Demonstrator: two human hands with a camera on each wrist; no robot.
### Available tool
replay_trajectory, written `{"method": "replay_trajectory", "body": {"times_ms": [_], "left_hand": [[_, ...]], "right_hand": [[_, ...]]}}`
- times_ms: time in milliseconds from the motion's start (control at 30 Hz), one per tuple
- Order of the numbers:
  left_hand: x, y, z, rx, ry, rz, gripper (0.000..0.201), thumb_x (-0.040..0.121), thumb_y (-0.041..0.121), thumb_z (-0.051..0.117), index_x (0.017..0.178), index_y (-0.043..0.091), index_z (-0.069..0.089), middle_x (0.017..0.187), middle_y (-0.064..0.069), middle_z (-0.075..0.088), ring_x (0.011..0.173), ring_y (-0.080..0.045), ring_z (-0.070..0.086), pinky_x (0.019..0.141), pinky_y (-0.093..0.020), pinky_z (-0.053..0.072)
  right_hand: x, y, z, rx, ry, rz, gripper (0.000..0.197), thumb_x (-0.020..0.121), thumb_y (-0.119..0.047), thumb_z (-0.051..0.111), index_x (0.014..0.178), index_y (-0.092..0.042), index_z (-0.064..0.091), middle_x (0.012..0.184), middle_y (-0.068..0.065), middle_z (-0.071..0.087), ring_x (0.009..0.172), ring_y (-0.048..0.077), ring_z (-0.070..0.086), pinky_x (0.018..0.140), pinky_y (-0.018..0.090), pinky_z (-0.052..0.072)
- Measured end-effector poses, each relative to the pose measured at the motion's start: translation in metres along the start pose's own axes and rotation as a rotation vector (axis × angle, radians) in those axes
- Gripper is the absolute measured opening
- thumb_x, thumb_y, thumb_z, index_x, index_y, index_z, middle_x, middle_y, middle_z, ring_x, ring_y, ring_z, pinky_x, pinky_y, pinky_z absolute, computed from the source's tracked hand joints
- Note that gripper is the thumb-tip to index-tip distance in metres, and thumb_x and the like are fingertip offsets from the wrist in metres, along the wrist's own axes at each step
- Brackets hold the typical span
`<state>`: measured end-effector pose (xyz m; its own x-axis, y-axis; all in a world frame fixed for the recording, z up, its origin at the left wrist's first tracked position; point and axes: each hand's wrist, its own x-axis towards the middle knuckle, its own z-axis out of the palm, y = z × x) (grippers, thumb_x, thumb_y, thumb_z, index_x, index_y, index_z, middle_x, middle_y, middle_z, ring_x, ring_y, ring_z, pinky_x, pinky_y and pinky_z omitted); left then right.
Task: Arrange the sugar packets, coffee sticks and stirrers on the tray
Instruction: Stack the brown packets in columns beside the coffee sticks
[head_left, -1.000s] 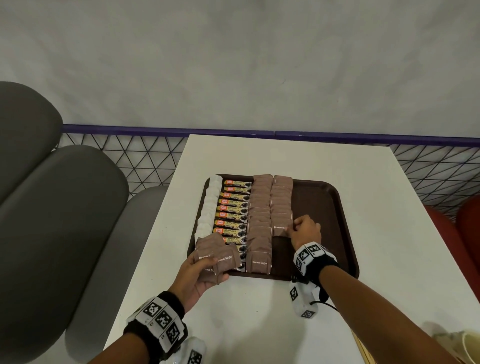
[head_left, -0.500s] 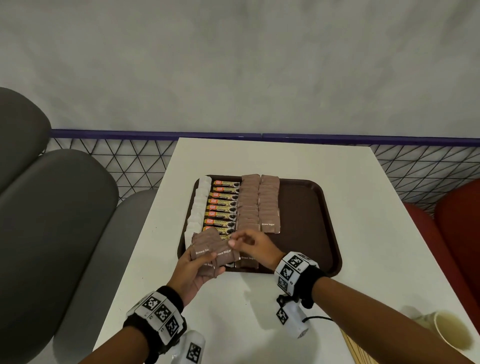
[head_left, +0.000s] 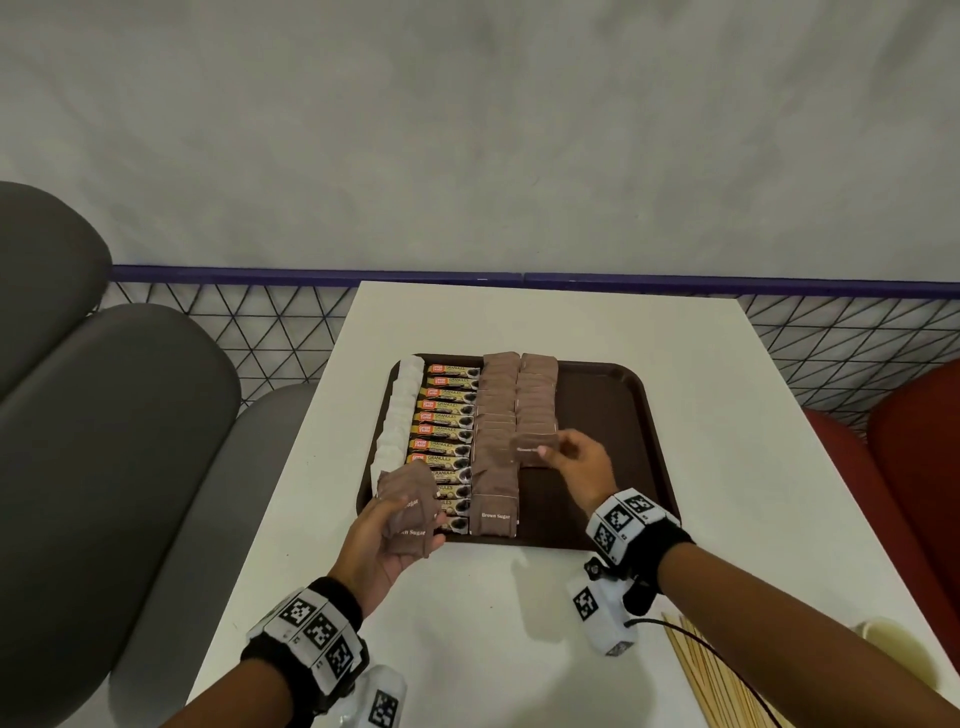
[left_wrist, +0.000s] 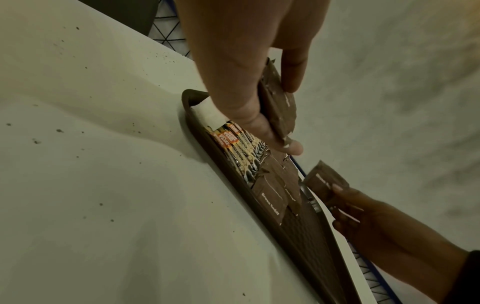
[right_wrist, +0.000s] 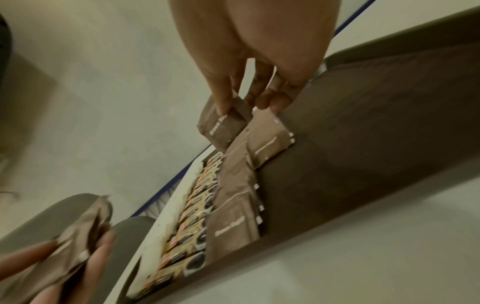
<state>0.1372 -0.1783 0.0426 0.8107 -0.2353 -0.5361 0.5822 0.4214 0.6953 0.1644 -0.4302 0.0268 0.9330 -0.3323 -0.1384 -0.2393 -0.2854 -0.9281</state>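
stirrers (head_left: 727, 675) and cup (head_left: 893, 639) partly behind right forearm

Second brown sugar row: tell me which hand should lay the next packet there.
Right. The right hand already pinches a single packet just above that row's near end; the left hand is occupied gripping the spare bundle over the tray's near-left corner.

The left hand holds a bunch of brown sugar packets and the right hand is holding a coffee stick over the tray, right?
Not quite. The right hand pinches a single brown sugar packet, not a coffee stick, as the head view shows. The coffee sticks all lie in their row on the tray. The rest is right: the left hand holds a bunch of brown sugar packets.
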Motion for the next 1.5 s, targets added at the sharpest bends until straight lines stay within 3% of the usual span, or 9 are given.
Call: {"method": "replay_trajectory", "body": {"times_ms": [167, 433, 600, 733, 867, 933, 1133, 1367, 1500], "left_hand": [[0.003, -0.002, -0.004, -0.003, 0.019, 0.009, 0.036, 0.090, 0.002, 0.052, 0.125, 0.008, 0.051, 0.113, -0.021, 0.063, 0.089, -0.030, 0.067, 0.071, -0.043, 0.059], [0.005, -0.001, -0.003, 0.035, 0.026, -0.002, 0.037, 0.087, 0.000, 0.057, 0.123, 0.005, 0.053, 0.110, -0.017, 0.064, 0.093, -0.027, 0.063, 0.061, -0.037, 0.059], [0.007, 0.000, -0.007, 0.044, 0.019, -0.016, 0.038, 0.085, 0.003, 0.058, 0.123, 0.006, 0.054, 0.116, -0.019, 0.063, 0.096, -0.028, 0.063, 0.062, -0.036, 0.058], [0.010, 0.000, -0.012, 0.033, 0.018, -0.036, 0.039, 0.084, 0.002, 0.059, 0.123, 0.006, 0.055, 0.118, -0.021, 0.062, 0.097, -0.029, 0.061, 0.064, -0.037, 0.057], [0.013, 0.001, -0.015, 0.016, -0.009, -0.054, 0.036, 0.087, -0.001, 0.052, 0.122, 0.005, 0.055, 0.114, -0.020, 0.063, 0.096, -0.030, 0.061, 0.069, -0.040, 0.058], [0.014, 0.001, -0.015, 0.018, -0.018, -0.062, 0.037, 0.087, 0.000, 0.051, 0.123, 0.005, 0.054, 0.116, -0.022, 0.062, 0.097, -0.031, 0.061, 0.071, -0.041, 0.058], [0.017, 0.002, -0.015, 0.013, 0.010, -0.073, 0.036, 0.087, -0.004, 0.052, 0.122, 0.004, 0.055, 0.117, -0.023, 0.063, 0.099, -0.037, 0.063, 0.067, -0.041, 0.059], [0.012, 0.002, -0.008, 0.052, 0.005, -0.038, 0.031, 0.084, -0.006, 0.057, 0.112, 0.007, 0.060, 0.102, -0.013, 0.069, 0.087, -0.028, 0.067, 0.063, -0.038, 0.059], [0.009, 0.002, -0.003, 0.080, -0.008, -0.020, 0.033, 0.082, -0.006, 0.059, 0.113, 0.008, 0.060, 0.109, -0.015, 0.068, 0.091, -0.027, 0.066, 0.060, -0.034, 0.058]], "right_hand": [[0.010, 0.018, -0.023, -0.095, 0.121, 0.067, 0.012, 0.085, -0.008, 0.061, 0.096, -0.003, 0.064, 0.085, 0.005, 0.060, 0.083, 0.019, 0.055, 0.077, 0.025, 0.039], [0.022, 0.038, -0.016, -0.298, -0.002, 0.155, 0.020, 0.083, -0.014, 0.065, 0.101, -0.004, 0.066, 0.089, 0.012, 0.065, 0.085, 0.021, 0.058, 0.078, 0.026, 0.043], [0.026, 0.036, -0.002, -0.314, 0.007, 0.196, 0.021, 0.084, -0.010, 0.064, 0.103, -0.002, 0.063, 0.086, 0.007, 0.058, 0.083, 0.018, 0.054, 0.074, 0.024, 0.039], [0.027, 0.034, 0.008, -0.317, 0.037, 0.236, 0.023, 0.081, -0.008, 0.066, 0.103, -0.003, 0.060, 0.095, 0.012, 0.062, 0.082, 0.018, 0.053, 0.074, 0.024, 0.041], [0.028, 0.033, 0.014, -0.319, 0.072, 0.251, 0.025, 0.079, -0.009, 0.070, 0.101, -0.003, 0.060, 0.099, 0.015, 0.065, 0.088, 0.026, 0.060, 0.074, 0.027, 0.045], [0.029, 0.031, 0.017, -0.339, 0.080, 0.262, 0.026, 0.079, -0.010, 0.070, 0.101, -0.004, 0.059, 0.097, 0.014, 0.065, 0.093, 0.028, 0.061, 0.074, 0.028, 0.044], [0.032, 0.030, 0.022, -0.324, 0.138, 0.274, 0.028, 0.077, -0.009, 0.071, 0.099, -0.006, 0.056, 0.082, 0.005, 0.055, 0.079, 0.020, 0.054, 0.075, 0.030, 0.046], [0.026, 0.031, 0.020, -0.316, 0.225, 0.131, 0.047, 0.075, -0.009, 0.072, 0.114, -0.003, 0.046, 0.112, 0.015, 0.049, 0.103, 0.028, 0.049, 0.081, 0.028, 0.038], [0.016, 0.015, 0.023, -0.308, 0.211, -0.052, 0.036, 0.082, -0.014, 0.066, 0.112, -0.006, 0.049, 0.110, 0.008, 0.046, 0.103, 0.020, 0.045, 0.085, 0.026, 0.039]]}}
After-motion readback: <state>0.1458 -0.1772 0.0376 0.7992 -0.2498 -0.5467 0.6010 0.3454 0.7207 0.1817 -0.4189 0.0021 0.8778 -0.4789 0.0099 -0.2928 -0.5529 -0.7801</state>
